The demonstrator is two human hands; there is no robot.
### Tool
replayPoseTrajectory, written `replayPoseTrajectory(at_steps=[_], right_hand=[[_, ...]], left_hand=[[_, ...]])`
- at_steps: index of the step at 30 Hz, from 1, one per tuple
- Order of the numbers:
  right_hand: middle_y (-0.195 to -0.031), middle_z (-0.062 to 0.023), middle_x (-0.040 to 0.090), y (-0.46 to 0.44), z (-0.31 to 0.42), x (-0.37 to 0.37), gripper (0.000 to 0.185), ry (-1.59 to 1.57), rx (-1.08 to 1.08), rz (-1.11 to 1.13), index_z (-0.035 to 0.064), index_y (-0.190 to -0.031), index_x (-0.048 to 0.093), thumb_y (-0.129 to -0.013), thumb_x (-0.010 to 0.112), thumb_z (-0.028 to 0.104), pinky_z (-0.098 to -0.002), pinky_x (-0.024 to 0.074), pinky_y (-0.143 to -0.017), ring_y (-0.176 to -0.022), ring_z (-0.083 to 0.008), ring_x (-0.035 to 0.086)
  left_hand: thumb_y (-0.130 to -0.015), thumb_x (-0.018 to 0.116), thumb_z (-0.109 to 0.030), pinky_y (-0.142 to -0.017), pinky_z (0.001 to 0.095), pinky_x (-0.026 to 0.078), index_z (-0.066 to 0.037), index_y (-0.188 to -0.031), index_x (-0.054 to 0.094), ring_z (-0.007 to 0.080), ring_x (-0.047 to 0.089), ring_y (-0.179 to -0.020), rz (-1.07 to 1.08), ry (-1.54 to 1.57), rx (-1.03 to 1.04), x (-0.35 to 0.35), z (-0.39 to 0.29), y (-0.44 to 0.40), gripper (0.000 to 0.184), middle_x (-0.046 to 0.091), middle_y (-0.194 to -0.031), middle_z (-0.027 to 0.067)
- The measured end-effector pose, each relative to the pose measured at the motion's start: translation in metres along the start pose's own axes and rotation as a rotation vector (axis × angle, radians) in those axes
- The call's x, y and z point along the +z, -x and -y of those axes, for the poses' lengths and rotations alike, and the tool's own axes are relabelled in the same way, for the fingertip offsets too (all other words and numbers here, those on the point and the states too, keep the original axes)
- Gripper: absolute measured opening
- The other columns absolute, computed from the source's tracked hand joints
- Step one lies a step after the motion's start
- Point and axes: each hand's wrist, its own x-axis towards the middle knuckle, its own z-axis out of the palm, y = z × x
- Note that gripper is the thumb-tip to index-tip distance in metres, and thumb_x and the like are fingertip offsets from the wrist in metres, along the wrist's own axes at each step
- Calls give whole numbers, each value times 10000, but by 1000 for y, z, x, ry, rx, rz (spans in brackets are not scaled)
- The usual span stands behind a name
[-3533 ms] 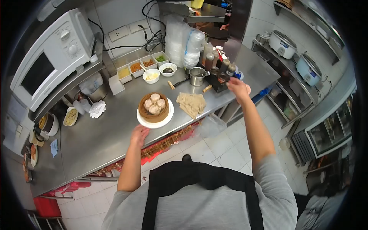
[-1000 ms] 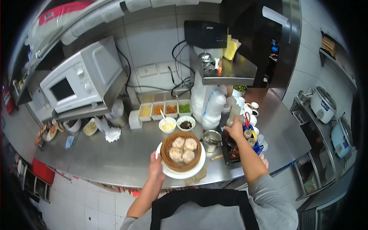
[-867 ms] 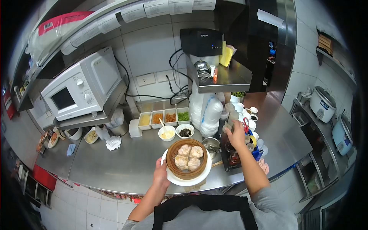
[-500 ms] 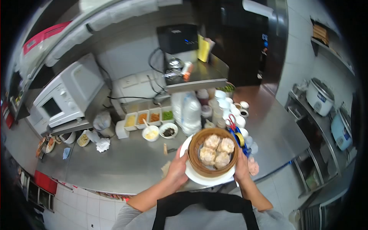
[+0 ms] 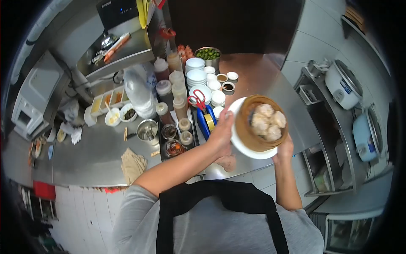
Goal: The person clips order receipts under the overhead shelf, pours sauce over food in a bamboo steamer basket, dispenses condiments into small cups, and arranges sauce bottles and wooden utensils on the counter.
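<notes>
A round bamboo steamer (image 5: 248,132) rests on a white plate (image 5: 252,154), and inside it are several pale, pleated dumplings (image 5: 269,122). My left hand (image 5: 222,134) grips the plate's left edge, its thumb hidden from clear view. On the lower right, my right hand (image 5: 285,150) holds the plate and steamer from the side; part of its fingers is hidden behind them. Both are held up above the right part of the steel counter. Close by my left hand stand a blue tape dispenser (image 5: 207,122) and red-handled scissors (image 5: 197,100).
Stacked white bowls (image 5: 197,77), small sauce dishes (image 5: 228,86) and squeeze bottles (image 5: 179,106) crowd the counter's middle. A metal pot (image 5: 148,131) and a beige cloth (image 5: 133,164) lie further left. Rice cookers (image 5: 343,84) stand on the right-hand shelf; a pot of green limes (image 5: 207,54) is at the back.
The view has turned right. Both hands have carried the plate and steamer rightward, past the tape dispenser, and the steamer looks more tilted. More bottles and bowls now show.
</notes>
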Motion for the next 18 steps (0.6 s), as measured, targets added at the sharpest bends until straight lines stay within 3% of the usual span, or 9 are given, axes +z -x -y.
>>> replayPoseTrajectory(at_steps=[2, 4, 8, 11, 14, 16, 18], right_hand=[[-1282, -173, 493, -26, -11, -42, 377, -33, 29, -109, -5, -1279, 440, -957, 375, 179, -394, 472, -935, -1129, -287, 542], [-1287, -178, 486, -50, -21, -66, 372, -17, 43, -262, -3, -1278, 440, -954, 385, 172, -415, 474, -938, -1139, -296, 534], [-1293, -185, 469, -130, -60, -130, 379, -30, -1, -240, 7, -1307, 388, -961, 379, 162, -449, 482, -945, -1143, -316, 526], [-1280, -200, 462, -186, -76, -149, 367, 19, -16, -283, 1, -1302, 354, -976, 337, 168, -466, 500, -928, -1136, -327, 527], [-1266, -192, 470, -257, -104, -178, 334, -115, -62, -220, 18, -1272, 377, -984, 287, 160, -456, 535, -865, -1116, -324, 541], [-1268, -180, 474, -294, -114, -177, 342, -10, -77, -385, 34, -1286, 370, -988, 267, 168, -460, 539, -850, -1102, -319, 549], [-1260, -160, 482, -325, -118, -172, 339, -5, -93, -390, 41, -1285, 372, -989, 266, 169, -448, 547, -824, -1079, -313, 560]], left_hand=[[-988, 354, -404, -1013, 385, 336, -194, -1431, 220, 208, 430, -1199, -5, -67, -113, 19, 0, 1, 508, 428, -1315, 70], [-979, 378, -420, -990, 352, 337, -190, -1432, 231, 189, 431, -1163, 25, -347, -84, 12, 1, 1, 528, 439, -1287, 69], [-985, 387, -377, -930, 296, 389, -81, -1330, 424, 144, 506, -1083, 271, -389, 2, -21, -21, 23, 456, 552, -1183, 79], [-984, 395, -362, -865, 288, 445, -19, -1291, 454, 157, 584, -982, 238, -368, 146, -47, -42, 57, 464, 617, -1085, 103], [-978, 430, -260, -793, 297, 504, 4, -1226, 495, 174, 630, -867, -154, -478, 417, -87, -41, 89, 368, 649, -958, 128], [-982, 399, -219, -754, 293, 506, 15, -1187, 513, 167, 628, -791, -575, -636, 559, -118, -40, 106, 331, 648, -870, 107], [-982, 404, -224, -730, 263, 497, 17, -1174, 512, 139, 610, -758, -921, -561, 675, -152, -45, 123, 326, 616, -811, 71]])
